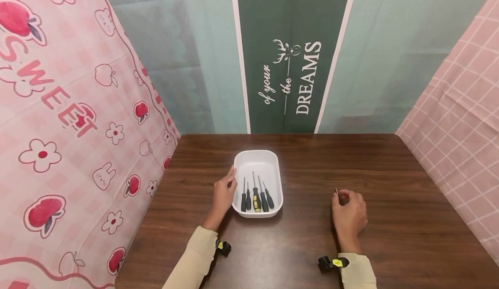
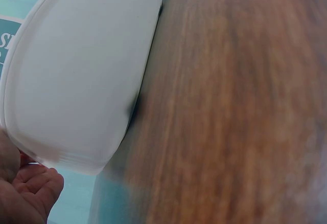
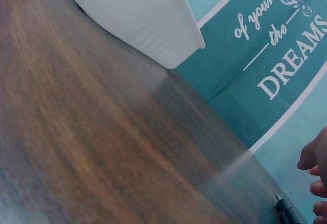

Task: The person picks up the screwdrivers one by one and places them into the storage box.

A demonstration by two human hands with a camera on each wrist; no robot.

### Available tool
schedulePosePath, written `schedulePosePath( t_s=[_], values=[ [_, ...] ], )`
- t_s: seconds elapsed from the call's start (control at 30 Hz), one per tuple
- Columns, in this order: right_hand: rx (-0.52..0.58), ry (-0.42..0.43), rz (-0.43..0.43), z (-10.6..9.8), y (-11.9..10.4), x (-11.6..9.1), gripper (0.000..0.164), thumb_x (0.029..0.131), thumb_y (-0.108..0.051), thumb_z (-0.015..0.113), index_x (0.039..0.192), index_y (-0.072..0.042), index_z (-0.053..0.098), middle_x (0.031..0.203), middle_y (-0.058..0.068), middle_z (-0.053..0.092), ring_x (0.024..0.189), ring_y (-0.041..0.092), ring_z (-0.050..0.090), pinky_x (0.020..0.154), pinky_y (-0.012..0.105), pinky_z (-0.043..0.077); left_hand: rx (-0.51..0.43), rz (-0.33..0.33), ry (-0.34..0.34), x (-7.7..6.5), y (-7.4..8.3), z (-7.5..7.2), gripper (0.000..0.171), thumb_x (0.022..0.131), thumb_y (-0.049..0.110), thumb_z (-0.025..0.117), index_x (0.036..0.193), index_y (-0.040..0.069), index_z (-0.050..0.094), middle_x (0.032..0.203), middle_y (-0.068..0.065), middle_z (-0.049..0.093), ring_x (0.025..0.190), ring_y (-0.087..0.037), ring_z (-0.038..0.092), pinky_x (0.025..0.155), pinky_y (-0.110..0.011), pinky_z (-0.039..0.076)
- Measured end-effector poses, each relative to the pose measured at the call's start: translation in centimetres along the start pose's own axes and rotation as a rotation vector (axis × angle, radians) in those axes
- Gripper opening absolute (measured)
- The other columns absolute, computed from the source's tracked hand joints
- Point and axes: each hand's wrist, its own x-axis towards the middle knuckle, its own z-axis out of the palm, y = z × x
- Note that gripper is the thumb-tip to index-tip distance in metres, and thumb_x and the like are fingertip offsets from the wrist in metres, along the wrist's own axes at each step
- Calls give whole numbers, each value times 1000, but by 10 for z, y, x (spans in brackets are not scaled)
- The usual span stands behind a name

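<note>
A white tray (image 1: 258, 155) holds several dark-handled screwdrivers (image 1: 263, 203); one, a black and yellow screwdriver (image 1: 256, 202), lies in the middle. My left hand (image 1: 224, 193) holds the tray's left side, its thumb at the rim and the other fingers along the outside wall. In the left wrist view, the fingers (image 2: 38, 185) show at the tray's corner. Well to the right, my right hand (image 1: 349, 211) hovers low over the table, around a small black screwdriver (image 3: 286, 211). In the right wrist view, a gap separates the visible fingers (image 3: 319, 189) from that screwdriver.
The dark wooden table (image 1: 304, 241) reaches back to a green and teal curtain (image 1: 290, 16) with white lettering. Pink patterned cloths hang at both sides. A black strap device (image 1: 333, 263) sits on each wrist.
</note>
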Motion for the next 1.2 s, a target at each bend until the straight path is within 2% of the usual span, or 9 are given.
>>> schedulePosePath(
  t_s=[0.27, 0.67, 0.9, 1.2],
  values=[
    [-25, -61, 52, -1, -1, 0, 25, 88, -17, 76, 108, -4, 70, 120, 20, 62, 109, 42, 54, 74, 69, 42, -4, 10, 5, 2, -3, 1, 33, 96, -2, 62, 129, -2, 66, 138, -11, 60, 127, -32, 57, 107, -45, 45],
    [-90, -216, 112, -4, 6, 2, 39, 92, -18, 71, 125, 1, 64, 128, 27, 56, 116, 47, 50, 82, 73, 42, 4, 3, 1, 0, 0, 0, 33, 96, -2, 61, 129, -2, 66, 138, -11, 60, 128, -27, 56, 107, -43, 45],
    [-128, -232, 98, -3, 10, 5, 42, 91, -18, 72, 127, 2, 62, 123, 26, 57, 109, 50, 55, 79, 69, 45, 6, 1, 2, 2, 0, 0, 33, 96, -2, 62, 129, -3, 65, 139, -11, 59, 128, -28, 56, 107, -44, 44],
    [-148, -201, 48, -2, 16, 2, 28, 89, -14, 74, 112, 1, 70, 103, 20, 63, 89, 43, 62, 66, 59, 47, 10, 18, 3, -1, -4, 1, 33, 96, -2, 63, 129, -3, 66, 138, -12, 60, 127, -30, 57, 105, -46, 46]
  ],
)
